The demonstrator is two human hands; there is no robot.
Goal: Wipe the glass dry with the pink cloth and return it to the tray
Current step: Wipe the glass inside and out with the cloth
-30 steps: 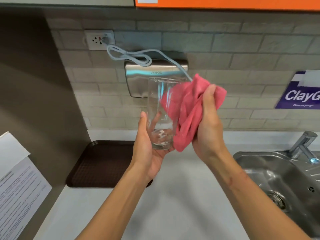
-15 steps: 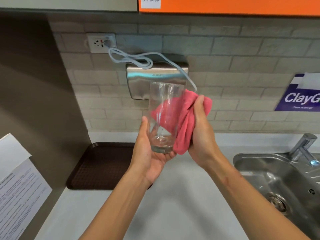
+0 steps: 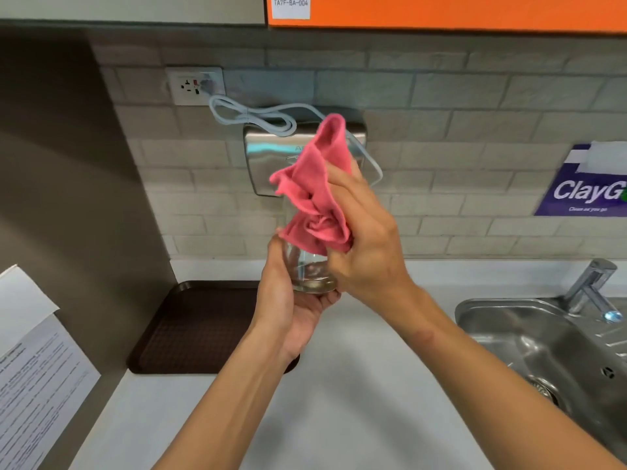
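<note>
White counter [image 3: 356,385] spreads out under both arms. Grey brick wall [image 3: 475,137] stands behind the hands. Off to the right of the right hand sits a shiny metal sink [image 3: 529,337] with a tap [image 3: 592,286] at its back. Down and to the left of the left hand lies a dark brown tray [image 3: 193,330] on the counter, and the left wrist covers one corner of it. A silver box [image 3: 271,157] hangs on the wall right behind the hands, with a pale cord looped on top.

The right hand [image 3: 366,239] is closed around a bunched pink cloth [image 3: 315,195]. The cloth covers the top of the glass, and one end of it sticks up above the fingers. The left hand [image 3: 291,300] cups the glass [image 3: 310,269] from below and from the left side, with its thumb up along the side. The glass stands upright in the air between the two hands, above the counter and just to the right of the tray. Only its clear bottom part shows under the cloth.
</note>
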